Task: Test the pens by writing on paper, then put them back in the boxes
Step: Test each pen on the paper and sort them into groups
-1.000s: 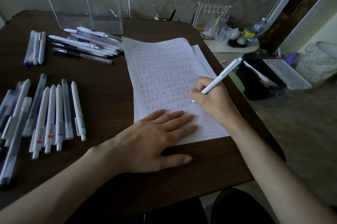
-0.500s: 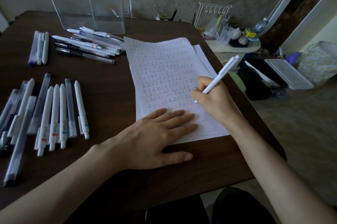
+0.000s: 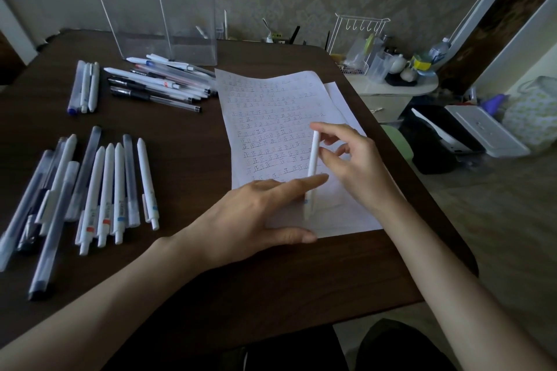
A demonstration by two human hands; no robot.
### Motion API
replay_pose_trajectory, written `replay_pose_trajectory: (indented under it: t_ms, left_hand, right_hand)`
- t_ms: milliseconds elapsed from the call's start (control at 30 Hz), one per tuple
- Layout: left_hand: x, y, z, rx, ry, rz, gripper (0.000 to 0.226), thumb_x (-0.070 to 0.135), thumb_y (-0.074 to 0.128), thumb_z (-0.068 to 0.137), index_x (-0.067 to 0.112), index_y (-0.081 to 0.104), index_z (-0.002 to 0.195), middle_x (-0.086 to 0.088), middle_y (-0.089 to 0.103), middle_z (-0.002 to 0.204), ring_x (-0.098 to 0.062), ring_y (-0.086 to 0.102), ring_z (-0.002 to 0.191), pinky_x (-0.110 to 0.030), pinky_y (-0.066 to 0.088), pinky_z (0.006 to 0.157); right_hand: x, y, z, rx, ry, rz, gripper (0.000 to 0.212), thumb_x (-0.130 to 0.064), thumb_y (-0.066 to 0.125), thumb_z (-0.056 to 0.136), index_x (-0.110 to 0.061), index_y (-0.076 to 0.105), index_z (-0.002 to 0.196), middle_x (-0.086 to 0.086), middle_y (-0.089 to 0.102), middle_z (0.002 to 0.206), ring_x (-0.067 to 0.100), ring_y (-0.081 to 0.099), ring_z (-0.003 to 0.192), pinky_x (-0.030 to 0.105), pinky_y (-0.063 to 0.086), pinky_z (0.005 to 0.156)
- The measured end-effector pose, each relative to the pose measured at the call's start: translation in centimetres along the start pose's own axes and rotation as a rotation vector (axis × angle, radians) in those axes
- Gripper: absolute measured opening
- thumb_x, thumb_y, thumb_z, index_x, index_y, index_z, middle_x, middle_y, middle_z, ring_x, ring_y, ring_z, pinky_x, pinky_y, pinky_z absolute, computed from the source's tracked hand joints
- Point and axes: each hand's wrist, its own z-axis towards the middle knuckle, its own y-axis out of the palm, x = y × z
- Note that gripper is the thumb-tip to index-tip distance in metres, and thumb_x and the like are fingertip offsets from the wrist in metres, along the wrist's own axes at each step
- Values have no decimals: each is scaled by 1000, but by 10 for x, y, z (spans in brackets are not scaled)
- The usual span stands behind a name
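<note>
A slim white plastic pen (image 3: pixel 312 159) is pinched by the right hand (image 3: pixel 358 168); at seven o'clock, the left hand (image 3: pixel 250 220) is laid flat on written white paper (image 3: pixel 271 105).

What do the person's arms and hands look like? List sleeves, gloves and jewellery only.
Both forearms are bare; no sleeves are in view. The left hand and right hand wear no gloves, and no ring, watch or bracelet shows.

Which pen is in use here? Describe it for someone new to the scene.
On the dark table, find the written sheet of paper at its right. Over it the right hand pinches a white pen; it alone stands nearly upright, while the other pens lie flat in groups at left.
</note>
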Motion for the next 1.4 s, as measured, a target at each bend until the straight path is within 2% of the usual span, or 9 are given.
replay_pose_trajectory:
  t_ms: [167,333,467,700,867,1000,1100,1233,1400]
  left_hand:
    - [-3,1,1,117,68,-44,51,50,50,85,26,54,129,7,65,110,-4,57,102,-24,49,83]
    - [-1,0,-2,117,18,-263,41,28,71,78,18,64,118,5,68,109,1,60,102,-14,49,84]
    - [3,-3,-3,64,-126,-426,40,13,74,74,25,65,112,18,64,110,8,57,105,-6,41,88]
    - [-5,-24,-32,174,-221,102,51,39,63,82,32,50,130,11,58,124,1,52,109,-10,40,91]
    - [-25,-40,-69,297,-355,645,62,60,46,78,20,61,122,0,71,102,-24,65,101,-47,44,91]
    - [-31,-41,-79,299,-492,753,64,73,40,79,26,67,113,-2,70,106,-27,63,105,-49,44,91]
    - [-31,-36,-76,308,-522,716,62,69,33,78,28,68,110,-1,68,111,-25,60,111,-49,42,94]
    - [-35,-33,-78,350,-522,643,61,67,35,79,27,68,110,0,67,113,-22,59,113,-46,44,93]
    - [-37,-35,-78,381,-504,609,60,65,40,82,24,64,117,-4,62,123,-24,57,116,-44,43,95]
  right_hand:
    - [-7,1,-3,-78,-11,121,29,-22,61,89,-28,61,117,-15,63,104,2,55,99,22,42,85]
    - [-8,3,-3,-133,-92,115,32,-24,66,85,-29,60,115,-13,63,103,-1,53,98,13,38,83]
    - [-13,7,-2,-146,-121,133,35,-21,67,84,-29,59,117,-12,62,105,0,53,100,12,38,85]
    - [-33,30,18,-253,-74,9,38,-31,53,94,-31,51,132,-29,56,108,-11,47,108,-1,33,86]
    - [-56,66,59,-271,-113,-100,31,-22,50,97,-20,59,126,-10,53,113,2,47,105,14,34,83]
    - [-71,108,99,-237,-152,-231,26,-17,54,94,-13,65,118,1,56,115,9,49,104,18,34,84]
    - [-71,141,122,-224,-162,-403,24,-24,58,91,-13,68,110,9,60,117,25,51,113,34,44,91]
    - [-75,165,131,-149,-119,-629,16,-26,56,93,-12,64,97,9,58,111,28,47,111,37,43,84]
    - [-77,132,112,-49,-122,-323,7,-17,55,94,-12,56,89,3,65,87,20,61,82,33,48,70]
